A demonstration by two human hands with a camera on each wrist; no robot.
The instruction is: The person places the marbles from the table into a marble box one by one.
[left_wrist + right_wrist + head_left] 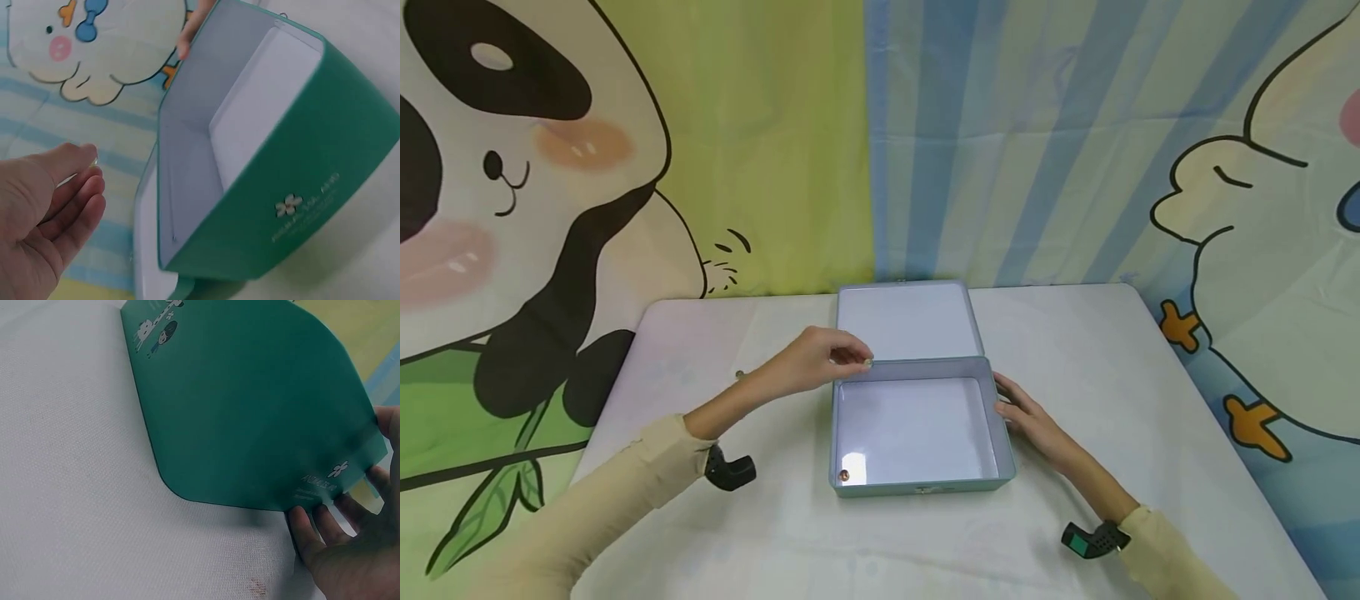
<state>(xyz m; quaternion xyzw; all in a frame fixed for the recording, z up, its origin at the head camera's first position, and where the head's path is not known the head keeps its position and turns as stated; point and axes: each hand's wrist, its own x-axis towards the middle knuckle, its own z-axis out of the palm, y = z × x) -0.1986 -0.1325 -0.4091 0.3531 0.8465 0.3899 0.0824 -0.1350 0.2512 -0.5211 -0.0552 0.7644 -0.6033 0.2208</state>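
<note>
A green tin box [923,487] with a pale inside stands on the table, its hinged lid [906,321] laid back behind it. My left hand [831,358] is over the box's back left corner, thumb and fingertips together. Between them is a tiny glassy, yellowish piece [95,162], mostly hidden by the fingers; I cannot tell its kind. Against the outside of the box's right wall rests my right hand [1030,421], fingers spread along the green side [337,481]. One small copper-coloured round piece [844,476] lies inside, at the front left corner.
Another small round piece [740,374] shows on the white tabletop [760,517] beside the left forearm. Behind the table hangs a cloth backdrop [1000,142] with cartoon animals. Each wrist wears a black camera mount [730,471].
</note>
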